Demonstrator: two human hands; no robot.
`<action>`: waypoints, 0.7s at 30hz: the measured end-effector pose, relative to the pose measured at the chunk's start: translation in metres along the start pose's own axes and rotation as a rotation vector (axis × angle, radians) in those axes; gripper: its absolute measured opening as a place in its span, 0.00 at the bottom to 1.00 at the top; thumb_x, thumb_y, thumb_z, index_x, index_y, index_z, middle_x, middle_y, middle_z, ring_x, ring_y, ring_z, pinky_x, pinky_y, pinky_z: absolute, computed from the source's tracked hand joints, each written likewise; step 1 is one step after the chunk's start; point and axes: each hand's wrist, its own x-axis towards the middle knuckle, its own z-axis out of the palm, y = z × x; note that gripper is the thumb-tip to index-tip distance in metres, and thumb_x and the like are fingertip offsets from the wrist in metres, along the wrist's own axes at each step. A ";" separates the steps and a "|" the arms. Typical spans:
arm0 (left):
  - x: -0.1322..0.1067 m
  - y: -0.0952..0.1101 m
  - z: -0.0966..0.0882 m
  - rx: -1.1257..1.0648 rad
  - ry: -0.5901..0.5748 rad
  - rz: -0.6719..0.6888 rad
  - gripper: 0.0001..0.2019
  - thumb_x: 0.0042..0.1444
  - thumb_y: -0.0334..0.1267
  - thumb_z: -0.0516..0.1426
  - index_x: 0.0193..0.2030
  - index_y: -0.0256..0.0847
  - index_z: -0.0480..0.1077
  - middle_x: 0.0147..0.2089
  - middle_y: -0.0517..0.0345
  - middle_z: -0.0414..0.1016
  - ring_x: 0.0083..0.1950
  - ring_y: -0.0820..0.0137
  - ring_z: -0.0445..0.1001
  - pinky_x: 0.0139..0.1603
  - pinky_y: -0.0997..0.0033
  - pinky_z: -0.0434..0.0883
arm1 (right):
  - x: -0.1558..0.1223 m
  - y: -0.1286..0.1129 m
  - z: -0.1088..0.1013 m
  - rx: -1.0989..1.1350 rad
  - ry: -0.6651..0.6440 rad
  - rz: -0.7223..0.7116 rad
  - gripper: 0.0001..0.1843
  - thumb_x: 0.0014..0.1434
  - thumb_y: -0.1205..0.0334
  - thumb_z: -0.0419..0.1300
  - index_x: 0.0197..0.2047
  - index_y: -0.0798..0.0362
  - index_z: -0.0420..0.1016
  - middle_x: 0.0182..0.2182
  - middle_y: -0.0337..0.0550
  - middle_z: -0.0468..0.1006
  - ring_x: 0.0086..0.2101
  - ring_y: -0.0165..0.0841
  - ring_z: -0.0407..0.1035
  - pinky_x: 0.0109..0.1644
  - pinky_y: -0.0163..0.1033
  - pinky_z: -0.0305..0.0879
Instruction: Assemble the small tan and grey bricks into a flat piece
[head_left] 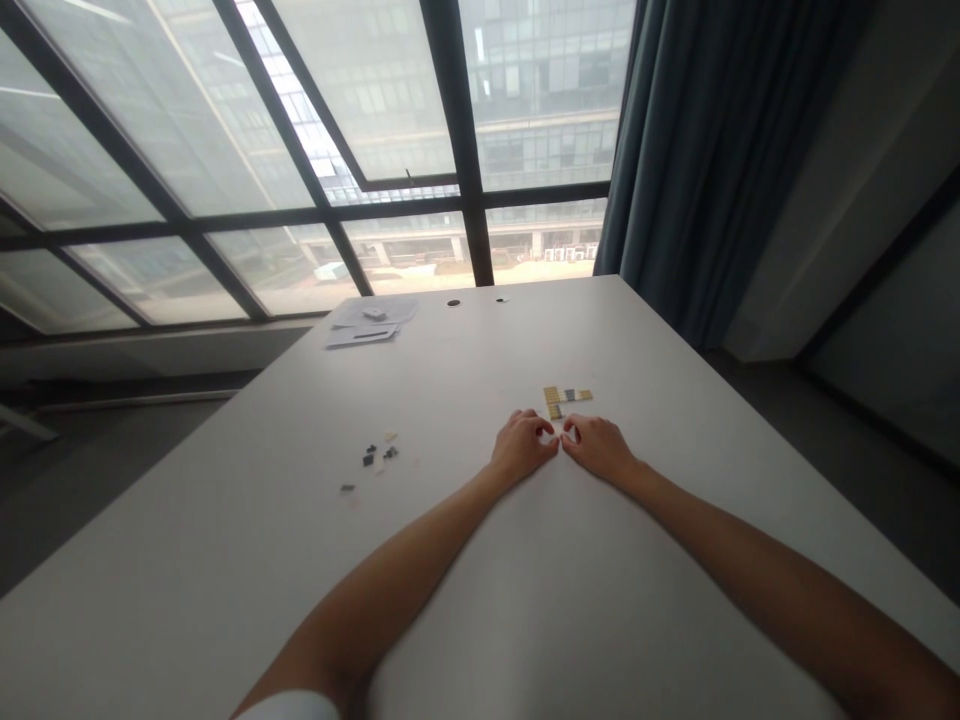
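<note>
My left hand (pixel 523 443) and my right hand (pixel 598 445) rest close together on the white table, thumbs and fingers curled into pinches whose tips nearly meet. Whatever small thing may be between the fingertips is too small to make out. Just beyond them lies a flat arrangement of small yellow and grey pieces (pixel 551 395), with an arm reaching right and a shorter part running down toward my fingers. To the left of my left hand, several loose dark grey pieces (pixel 368 460) are scattered with a few pale ones (pixel 391 436).
The white table (pixel 465 380) reaches to the windows. Sheets of paper (pixel 364 335) with a small white object (pixel 374 314) on them lie at its far left. Two round holes, one of them here (pixel 454 303), sit near the far edge. A blue curtain (pixel 690 180) hangs at right.
</note>
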 end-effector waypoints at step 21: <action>-0.001 -0.001 0.001 0.002 0.019 -0.010 0.09 0.53 0.43 0.64 0.39 0.44 0.80 0.39 0.55 0.76 0.47 0.63 0.71 0.48 0.66 0.69 | 0.000 -0.002 -0.001 -0.028 -0.017 0.015 0.11 0.64 0.56 0.57 0.44 0.50 0.77 0.35 0.44 0.82 0.37 0.37 0.75 0.40 0.37 0.60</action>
